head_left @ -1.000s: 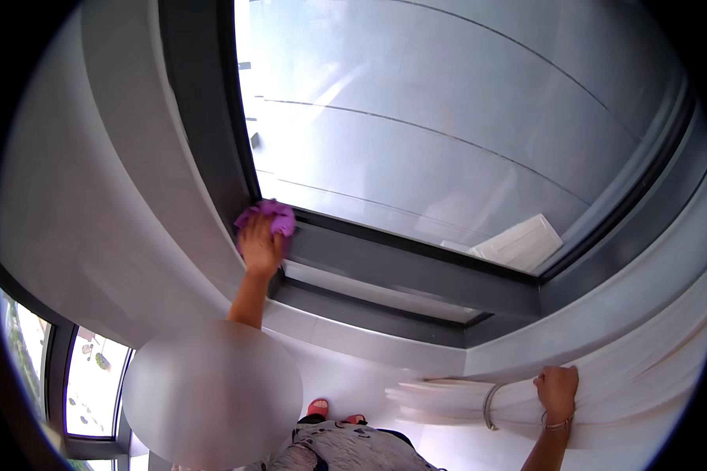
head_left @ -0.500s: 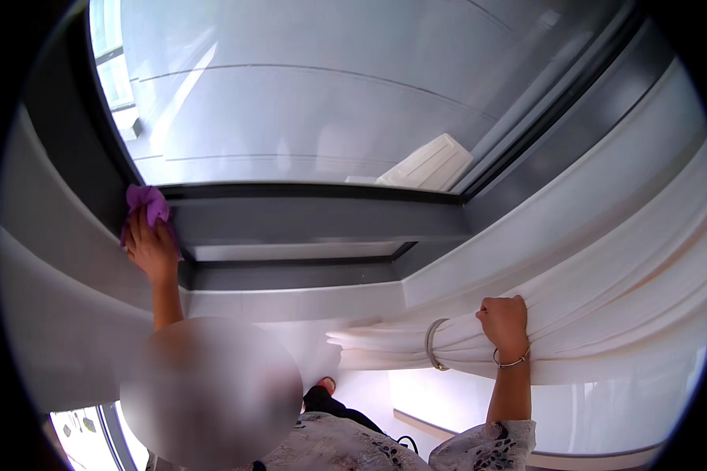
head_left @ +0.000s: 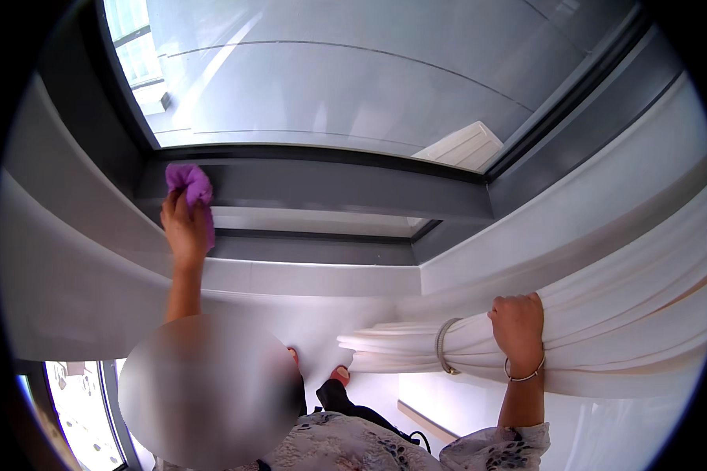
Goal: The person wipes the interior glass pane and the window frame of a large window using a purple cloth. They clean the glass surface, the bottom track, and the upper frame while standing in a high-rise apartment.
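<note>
My left hand (head_left: 182, 231) is closed around a purple cloth (head_left: 188, 182) that bunches up past the fingers. The cloth lies against the left end of the dark grey window crossbar (head_left: 338, 184), just below the glass. Over on the right, my right hand (head_left: 518, 323) is in a fist on a white curtain (head_left: 613, 306), gripping its gathered folds. A rope-like tieback (head_left: 441, 345) cinches the curtain to the left of that fist. A thin bracelet (head_left: 524, 374) circles my right wrist.
A big window pane (head_left: 346, 86) fills the top, with a pale ribbed panel (head_left: 463, 147) beyond it. Below the crossbar runs a lower frame rail (head_left: 314, 250), then a light ledge (head_left: 330, 279). My feet in red footwear (head_left: 340, 374) stand on the pale floor. A blurred round patch covers the lower left.
My left hand has slid the cloth from the frame's left corner a little rightward onto the crossbar. My right hand keeps its hold on the curtain. The whole view has shifted slightly.
</note>
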Demonstrator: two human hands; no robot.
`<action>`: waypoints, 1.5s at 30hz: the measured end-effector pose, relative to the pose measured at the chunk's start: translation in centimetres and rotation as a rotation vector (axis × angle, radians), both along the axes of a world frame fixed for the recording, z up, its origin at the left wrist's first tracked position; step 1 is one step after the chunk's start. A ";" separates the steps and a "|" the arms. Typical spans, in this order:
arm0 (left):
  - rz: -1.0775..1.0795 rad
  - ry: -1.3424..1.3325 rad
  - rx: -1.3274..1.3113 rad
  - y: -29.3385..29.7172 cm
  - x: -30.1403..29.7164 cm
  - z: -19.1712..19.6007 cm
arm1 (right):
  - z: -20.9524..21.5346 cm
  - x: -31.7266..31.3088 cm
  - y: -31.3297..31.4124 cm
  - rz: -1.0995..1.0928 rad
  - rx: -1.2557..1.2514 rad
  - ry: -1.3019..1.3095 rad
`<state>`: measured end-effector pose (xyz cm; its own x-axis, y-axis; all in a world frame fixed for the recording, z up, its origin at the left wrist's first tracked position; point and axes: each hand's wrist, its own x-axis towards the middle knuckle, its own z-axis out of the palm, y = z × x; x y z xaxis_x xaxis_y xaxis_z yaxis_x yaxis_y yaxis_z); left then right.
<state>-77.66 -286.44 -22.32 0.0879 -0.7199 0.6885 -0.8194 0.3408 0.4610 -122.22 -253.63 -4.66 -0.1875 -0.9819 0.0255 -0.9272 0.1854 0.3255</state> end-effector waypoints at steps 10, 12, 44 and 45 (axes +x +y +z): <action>-0.134 0.132 -0.003 0.9 -3.6 -1.7 | -1.7 2.1 -1.8 0.118 0.228 -0.039; -0.216 0.282 0.036 2.8 -5.2 -4.1 | -7.5 1.9 -1.0 0.061 0.456 -0.045; -0.499 0.875 0.839 20.2 -15.4 -27.5 | -27.4 1.8 -9.8 -0.156 -0.476 -0.673; -0.501 0.907 0.862 20.3 -15.5 -27.7 | -29.3 1.9 -10.8 -0.222 -0.613 -0.875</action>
<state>-93.17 -266.14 -50.02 -0.1306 -0.9791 -0.1560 0.0129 -0.1591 0.9872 -120.30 -264.45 -33.93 -0.5506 -0.7897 0.2707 -0.7186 0.2833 -0.6351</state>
